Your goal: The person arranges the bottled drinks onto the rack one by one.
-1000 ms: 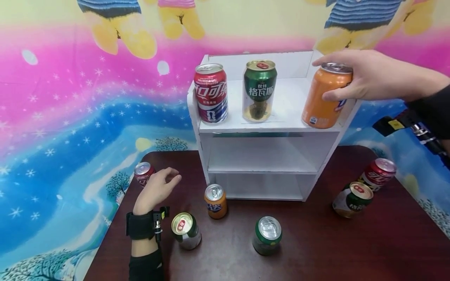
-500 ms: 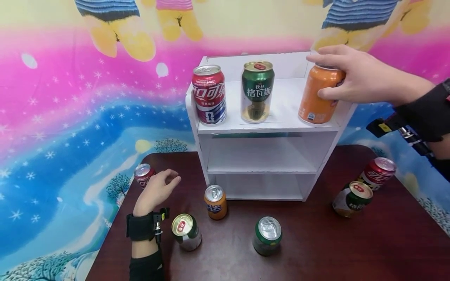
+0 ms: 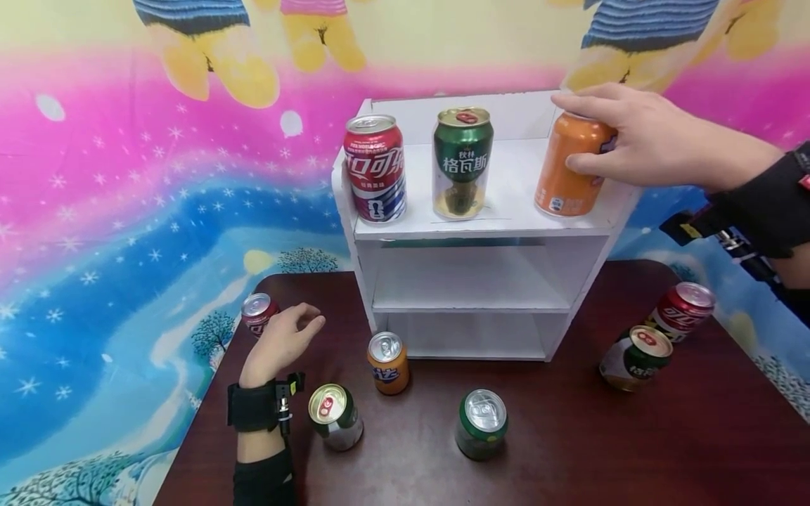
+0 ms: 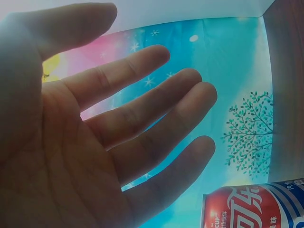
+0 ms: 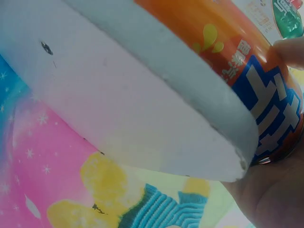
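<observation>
My right hand (image 3: 639, 137) holds an orange soda can (image 3: 566, 179) near its top, thumb on the front and other fingers reaching over the lid. The can stands upright at the right end of the top of the white shelf (image 3: 471, 309); in the right wrist view, the orange can (image 5: 228, 42) shows behind the shelf's side wall. A green kvass can (image 3: 464, 165) and a red cola can (image 3: 376, 172) stand to its left. Low on the left, my left hand (image 3: 281, 344) hovers with fingers relaxed, holding nothing, near a second red can (image 3: 258, 309).
On the dark table (image 3: 405, 464) stand a small orange can (image 3: 388, 369), a green-and-gold can (image 3: 338, 422) and a green can with a silver lid (image 3: 481, 429). At the right, a green-and-gold can (image 3: 633, 365) stands before a red can (image 3: 683, 313). A printed backdrop hangs behind.
My right hand and the orange can have shifted slightly left and farther back on the shelf top. The left hand stays where it was.
</observation>
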Available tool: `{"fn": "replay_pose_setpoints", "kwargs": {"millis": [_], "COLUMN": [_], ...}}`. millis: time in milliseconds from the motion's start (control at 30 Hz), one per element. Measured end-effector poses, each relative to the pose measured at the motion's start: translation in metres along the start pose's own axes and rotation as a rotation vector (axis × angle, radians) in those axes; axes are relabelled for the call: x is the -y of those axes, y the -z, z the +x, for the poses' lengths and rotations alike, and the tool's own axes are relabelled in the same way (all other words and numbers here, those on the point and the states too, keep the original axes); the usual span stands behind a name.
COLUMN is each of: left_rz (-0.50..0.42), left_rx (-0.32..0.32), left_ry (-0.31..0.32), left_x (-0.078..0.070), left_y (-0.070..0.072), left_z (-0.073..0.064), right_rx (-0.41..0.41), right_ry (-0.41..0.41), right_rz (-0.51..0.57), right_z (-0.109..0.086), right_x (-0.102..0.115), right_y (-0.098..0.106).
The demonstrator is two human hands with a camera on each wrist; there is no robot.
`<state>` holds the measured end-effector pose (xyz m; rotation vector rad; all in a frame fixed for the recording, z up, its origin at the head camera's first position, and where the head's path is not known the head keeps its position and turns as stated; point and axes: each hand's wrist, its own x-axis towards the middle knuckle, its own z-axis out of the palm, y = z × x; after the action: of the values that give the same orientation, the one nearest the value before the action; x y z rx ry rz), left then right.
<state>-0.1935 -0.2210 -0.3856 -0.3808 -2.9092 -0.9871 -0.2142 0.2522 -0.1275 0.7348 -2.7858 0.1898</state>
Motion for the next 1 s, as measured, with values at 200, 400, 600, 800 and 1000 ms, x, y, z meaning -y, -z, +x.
{"fn": "replay_pose_setpoints", "kwargs": {"millis": [200, 400, 600, 800, 1000], "left_rz": [0.005, 0.004, 0.0, -0.008, -0.012], "left_rx": [0.0, 0.005, 0.0, 0.01, 0.021], "left_ry": [-0.005, 0.008, 0.004, 0.008, 0.012], "left_x": [0.001, 0.002, 0.002, 0.0, -0.001], "left_y": [0.0, 0.0, 0.0, 0.0, 0.0], "left_z": [0.001, 0.001, 0.0, 0.0, -0.002], "right_rx": [0.013, 0.028, 0.023, 0.005, -0.01], "right_ry": [0.012, 0.014, 0.016, 0.019, -0.047], "right_rz": [0.026, 0.024, -0.013, -0.069, -0.095], "right_z": [0.001, 0.002, 0.001, 0.0, -0.003], "right_x": [-0.002, 0.0, 0.001, 0.003, 0.011], "right_y": [0.0, 0.0, 0.0, 0.0, -0.001]}}
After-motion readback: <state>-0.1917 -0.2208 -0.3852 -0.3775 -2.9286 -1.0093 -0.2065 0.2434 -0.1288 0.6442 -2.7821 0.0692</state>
